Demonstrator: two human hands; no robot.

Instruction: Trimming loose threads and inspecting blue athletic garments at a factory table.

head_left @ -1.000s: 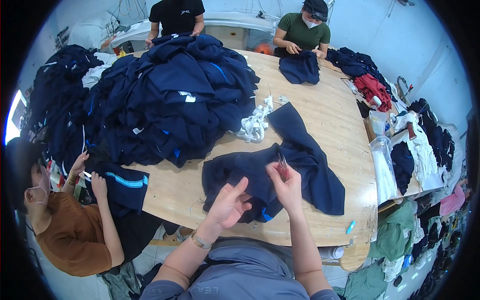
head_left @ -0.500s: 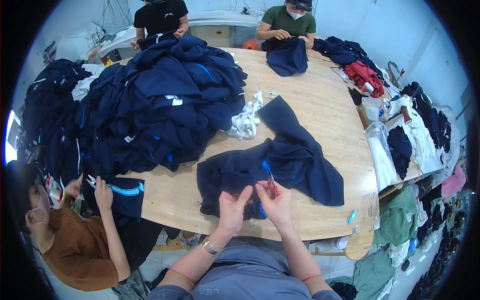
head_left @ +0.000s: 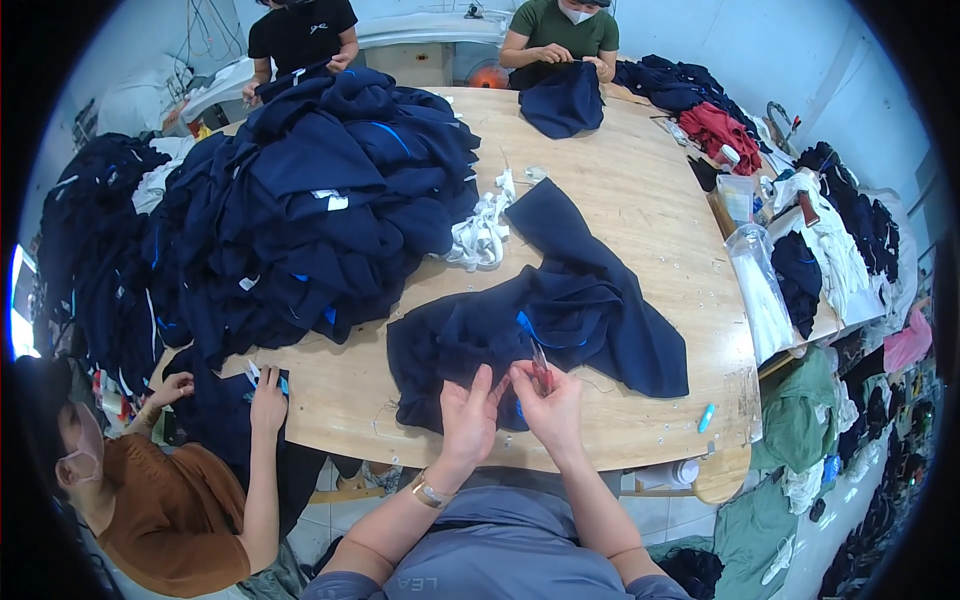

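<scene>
A navy garment (head_left: 615, 330) with bright blue trim lies spread on the table in front of me. At its near edge my left hand (head_left: 468, 418) is closed on the cloth, thumb uppermost; its fingertips are partly hidden. Close beside it, my right hand (head_left: 552, 408) is wrapped round small red-handled thread snips (head_left: 542, 375), blades pointing away from me over the garment. Blue trim shows between the two hands. Whether a thread lies between the fingers is too small to tell.
A tall heap of navy garments (head_left: 300, 210) fills the table's left side, beside white bands (head_left: 482, 235). A light-blue capped stick (head_left: 707, 417) lies near the right edge. A co-worker in brown (head_left: 180, 500) handles navy cloth at left; two others work across the table (head_left: 640, 180).
My view has shifted slightly. My hands stay close together over the garment with the snips held. The co-worker at left has moved both hands on the navy cloth.
</scene>
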